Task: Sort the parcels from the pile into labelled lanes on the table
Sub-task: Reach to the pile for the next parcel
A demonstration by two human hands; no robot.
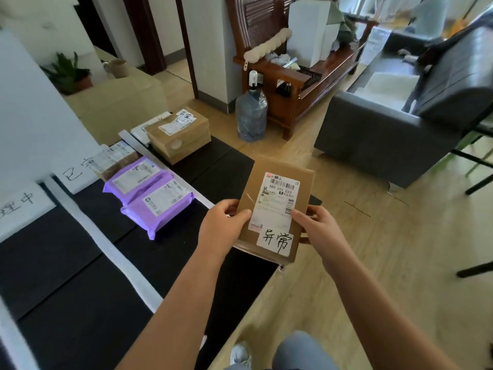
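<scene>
I hold a flat brown cardboard parcel (277, 180) over the near right edge of the black table (80, 276). It carries a white shipping label and a handwritten white sticker. My left hand (225, 225) grips its left edge, thumb on top. My right hand (317, 227) grips its right edge, thumb on the label. Two purple mailer bags (149, 193) lie in the middle lane with a brown padded parcel (114, 158) behind them. A cardboard box (178, 134) with a handwritten sticker sits in the far lane.
White tape strips (112, 257) divide the table into lanes, and handwritten paper signs (77, 172) lie at its left side. A water jug (250, 113), a wooden bench (298, 84) and a grey sofa (386, 134) stand on the wooden floor to the right.
</scene>
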